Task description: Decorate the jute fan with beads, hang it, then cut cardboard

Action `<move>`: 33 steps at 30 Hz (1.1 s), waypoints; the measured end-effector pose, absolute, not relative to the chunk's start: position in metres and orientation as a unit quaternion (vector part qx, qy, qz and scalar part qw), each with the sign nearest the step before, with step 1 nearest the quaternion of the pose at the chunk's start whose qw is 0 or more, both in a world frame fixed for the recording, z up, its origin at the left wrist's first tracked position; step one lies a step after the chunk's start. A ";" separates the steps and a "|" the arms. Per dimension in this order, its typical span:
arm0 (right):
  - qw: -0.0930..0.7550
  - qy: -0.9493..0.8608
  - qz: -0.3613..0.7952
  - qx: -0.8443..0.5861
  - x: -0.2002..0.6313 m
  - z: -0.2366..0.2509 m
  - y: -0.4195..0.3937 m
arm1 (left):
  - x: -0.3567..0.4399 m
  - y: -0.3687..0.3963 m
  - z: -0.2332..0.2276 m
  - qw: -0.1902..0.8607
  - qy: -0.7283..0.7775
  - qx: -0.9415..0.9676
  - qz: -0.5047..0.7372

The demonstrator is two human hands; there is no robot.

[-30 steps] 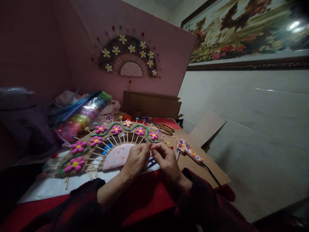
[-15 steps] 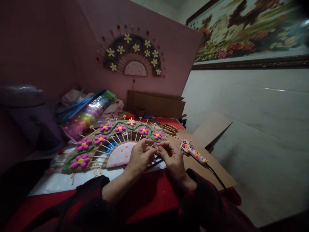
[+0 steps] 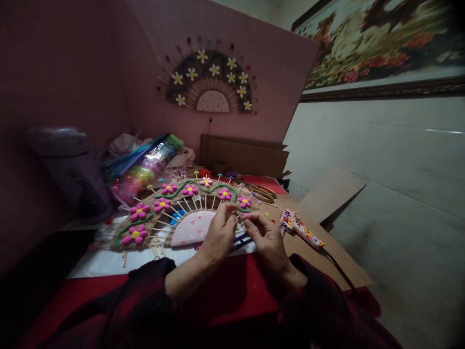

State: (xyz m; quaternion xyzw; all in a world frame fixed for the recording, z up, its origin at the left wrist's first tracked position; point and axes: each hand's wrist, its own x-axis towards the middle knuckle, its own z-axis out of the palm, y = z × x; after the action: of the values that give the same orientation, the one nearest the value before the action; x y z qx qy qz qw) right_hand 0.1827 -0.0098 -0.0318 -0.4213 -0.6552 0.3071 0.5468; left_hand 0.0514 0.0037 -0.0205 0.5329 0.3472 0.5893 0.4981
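My left hand [image 3: 221, 229] and my right hand [image 3: 268, 238] are close together in front of the right end of a half-round fan [image 3: 148, 220]. Both are closed in a pinch, fingertips almost meeting. A bit of pink shows by the right fingertips; whether it is held or lies on the fan behind I cannot tell. The fan is wrapped in twine, with thin wooden sticks, a wavy green cord and several pink flowers [image 3: 135, 234] with yellow centres. Its inner half-circle [image 3: 192, 229] is pale spotted fabric. Dark blue pen-like rods [image 3: 241, 241] lie below my hands.
A flower-patterned glue gun [image 3: 303, 231] with a black cord lies on brown board at right. Scissors [image 3: 264, 193] rest near red paper [image 3: 265, 182]. Behind are cardboard [image 3: 243, 156] and bagged coloured supplies [image 3: 148, 165]. Another fan [image 3: 214, 80] with white flowers hangs on the pink panel.
The whole view has shifted, so everything sits further right. My left fingers have straightened a little and the fingertips have drawn slightly apart from the right ones.
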 end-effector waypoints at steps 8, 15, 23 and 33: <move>0.554 -0.648 0.308 -0.422 0.184 -0.034 -0.009 | 0.052 0.005 -0.020 0.548 0.318 0.531 0.562; 0.531 -0.677 0.357 -0.364 0.181 -0.029 -0.013 | 0.051 -0.001 -0.014 0.545 0.328 0.536 0.555; 0.579 -0.677 0.291 -0.348 0.183 -0.033 -0.010 | 0.053 -0.004 -0.017 0.550 0.321 0.567 0.523; 0.616 -0.596 0.350 -0.378 0.180 -0.031 -0.021 | 0.048 0.000 -0.016 0.463 0.365 0.543 0.598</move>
State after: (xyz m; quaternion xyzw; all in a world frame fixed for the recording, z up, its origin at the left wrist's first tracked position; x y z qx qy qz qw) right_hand 0.1796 -0.0211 -0.0312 -0.3782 -0.5962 0.3502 0.6155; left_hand 0.0485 0.0004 -0.0163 0.5429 0.3651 0.5977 0.4634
